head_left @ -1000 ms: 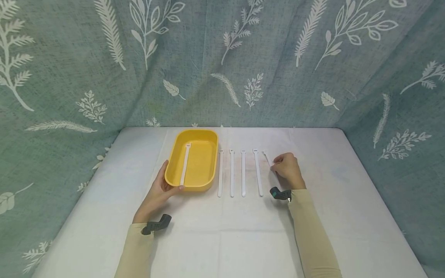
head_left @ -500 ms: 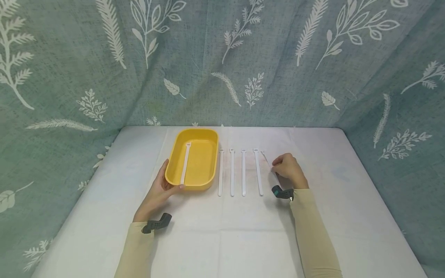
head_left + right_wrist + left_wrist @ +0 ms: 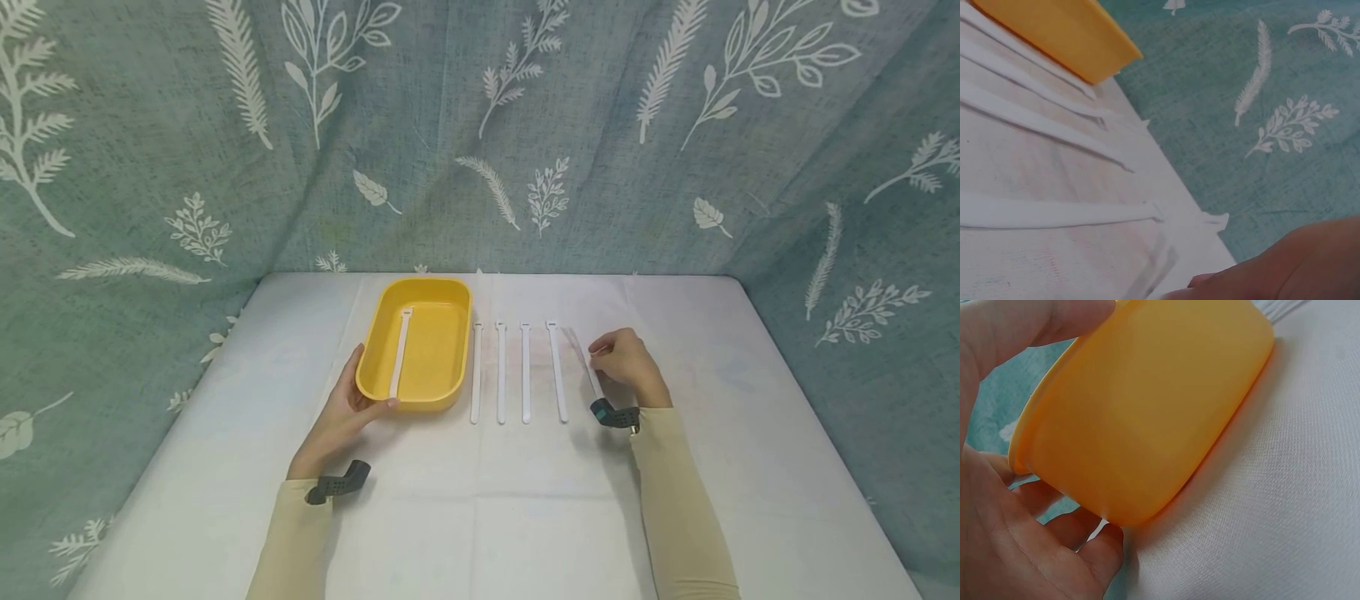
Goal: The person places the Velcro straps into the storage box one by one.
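My left hand (image 3: 339,423) grips the near left corner of a yellow plastic tray (image 3: 442,354), thumb over the rim and fingers around the outside wall. Inside the tray lies one white cable tie (image 3: 401,354) with a slotted head. At the right, my right hand (image 3: 626,358) pinches another white cable tie (image 3: 595,383) near its middle; it slants, head end away from me. In the right wrist view that held cable tie (image 3: 1155,270) is blurred, and only part of the hand (image 3: 1304,262) shows at the bottom right. The pinching fingertips are mostly hidden there.
Several more white cable ties (image 3: 526,375) lie side by side on the white cloth-covered table (image 3: 480,517), between the tray and my right hand. A green leaf-patterned curtain (image 3: 450,125) stands behind the table's far edge and along both sides.
My right hand has shifted slightly right, and the cable tie in it has turned to show more of its flat face. My left hand and the tray stay put.
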Tool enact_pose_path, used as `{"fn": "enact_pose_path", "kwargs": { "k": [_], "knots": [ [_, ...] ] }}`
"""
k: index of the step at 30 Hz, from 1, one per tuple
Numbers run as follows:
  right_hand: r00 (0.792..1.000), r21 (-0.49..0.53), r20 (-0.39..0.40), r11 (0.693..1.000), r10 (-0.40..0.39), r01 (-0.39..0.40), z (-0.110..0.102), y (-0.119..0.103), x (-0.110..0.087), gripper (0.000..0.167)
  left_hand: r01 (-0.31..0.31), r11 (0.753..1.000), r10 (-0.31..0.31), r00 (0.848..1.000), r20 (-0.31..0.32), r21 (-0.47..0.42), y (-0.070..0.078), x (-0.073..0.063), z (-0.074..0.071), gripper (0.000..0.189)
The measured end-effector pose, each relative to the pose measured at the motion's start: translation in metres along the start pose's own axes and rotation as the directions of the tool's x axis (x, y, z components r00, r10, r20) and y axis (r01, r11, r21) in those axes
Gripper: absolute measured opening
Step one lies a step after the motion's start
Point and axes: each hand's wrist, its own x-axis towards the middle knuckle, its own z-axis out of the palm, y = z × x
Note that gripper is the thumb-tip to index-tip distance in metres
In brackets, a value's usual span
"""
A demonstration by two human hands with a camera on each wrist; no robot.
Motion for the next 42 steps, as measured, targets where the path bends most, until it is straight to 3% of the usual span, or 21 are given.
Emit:
{"fn": "enact_pose_path", "kwargs": {
  "k": [12, 29, 42],
  "knots": [
    [0.999, 0.122, -0.011, 0.992, -0.042, 0.043, -0.005, -0.003, -0.003, 0.027, 0.014, 1.0, -0.014, 1.0, 0.005, -0.009, -0.001, 0.0, 0.0, 0.118],
    [0.999, 0.303, -0.031, 0.953, 0.004, 0.005, -0.004, -0.007, -0.004, 0.032, 0.006, 1.0, -0.006, 1.0, 0.006, -0.027, 0.0, 0.001, 0.001, 0.118],
    [0.999, 0.493, -0.026, 0.869, -0.043, 0.05, 0.0, -0.017, -0.004, 0.038, 0.014, 0.999, -0.013, 1.0, 0.006, -0.034, 0.002, -0.001, 0.0, 0.119]
  ]
}}
